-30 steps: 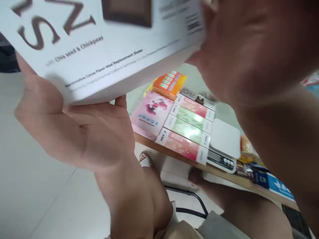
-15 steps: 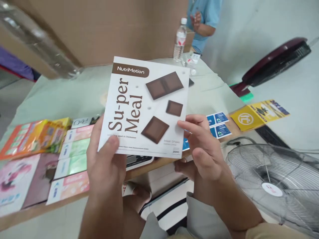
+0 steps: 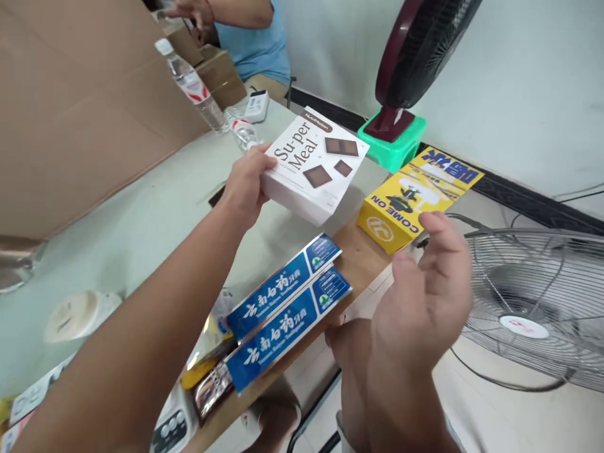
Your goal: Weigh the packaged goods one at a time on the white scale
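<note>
My left hand (image 3: 248, 185) grips the near left corner of a white NutriMotion meal shake box (image 3: 311, 179), printed with brown chocolate pieces. The box is held tilted over the far right part of the table, its printed face up. I cannot tell whether it touches the tabletop. Empty, with fingers apart, my right hand (image 3: 425, 296) hovers beyond the table's edge. Nearest to it stands a yellow box (image 3: 394, 211) marked COME ON, at the table's right corner. Two blue toothpaste boxes (image 3: 287, 314) lie side by side along the near edge.
Plastic bottles (image 3: 193, 88) stand and lie at the back near a large cardboard sheet (image 3: 85, 107). A co-worker in a blue shirt (image 3: 257, 41) sits behind. One fan (image 3: 410, 56) rests on a green stool (image 3: 401, 138); another fan (image 3: 523, 314) is at right. A tape roll (image 3: 80, 314) lies left.
My left hand has carried the meal shake box away and to the right, over the table. My right hand has come off it. The view has turned right.
</note>
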Motion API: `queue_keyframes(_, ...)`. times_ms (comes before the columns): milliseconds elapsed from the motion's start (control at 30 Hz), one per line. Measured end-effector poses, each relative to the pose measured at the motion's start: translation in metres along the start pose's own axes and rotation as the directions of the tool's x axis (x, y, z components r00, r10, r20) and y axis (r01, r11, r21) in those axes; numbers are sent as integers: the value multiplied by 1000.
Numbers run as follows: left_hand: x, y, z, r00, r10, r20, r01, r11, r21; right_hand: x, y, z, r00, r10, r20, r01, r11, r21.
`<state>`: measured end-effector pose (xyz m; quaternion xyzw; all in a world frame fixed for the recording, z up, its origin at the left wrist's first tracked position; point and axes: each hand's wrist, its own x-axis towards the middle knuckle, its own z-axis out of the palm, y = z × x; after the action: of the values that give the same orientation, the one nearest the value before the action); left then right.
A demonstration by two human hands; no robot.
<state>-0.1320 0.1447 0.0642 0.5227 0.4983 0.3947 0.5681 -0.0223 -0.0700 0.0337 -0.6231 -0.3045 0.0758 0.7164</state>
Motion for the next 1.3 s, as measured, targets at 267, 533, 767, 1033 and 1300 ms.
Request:
queue_keyframes(267, 70, -45, 49, 976, -34, 214, -30, 957, 290, 30, 43, 0, 958, 219, -186, -222, 975, 5)
queue_keyframes(533, 68, -45, 63, 929, -95, 357, 35, 985, 172, 35, 61, 1, 921, 369, -125, -351, 925, 143)
queue_keyframes(767, 64, -47, 74, 933, -88, 350, 34, 987, 156, 35, 57, 0, 920, 361, -152, -331, 925, 188)
queue_keyframes(1033, 67, -50, 80, 943, -61, 326, 13, 989, 147, 34, 56, -1, 923, 357, -146, -334, 929, 160)
queue_keyframes(1300, 60, -38, 85, 981, 7, 192, -52, 971, 233, 35, 44, -3, 900, 358, -248, -330, 932, 150)
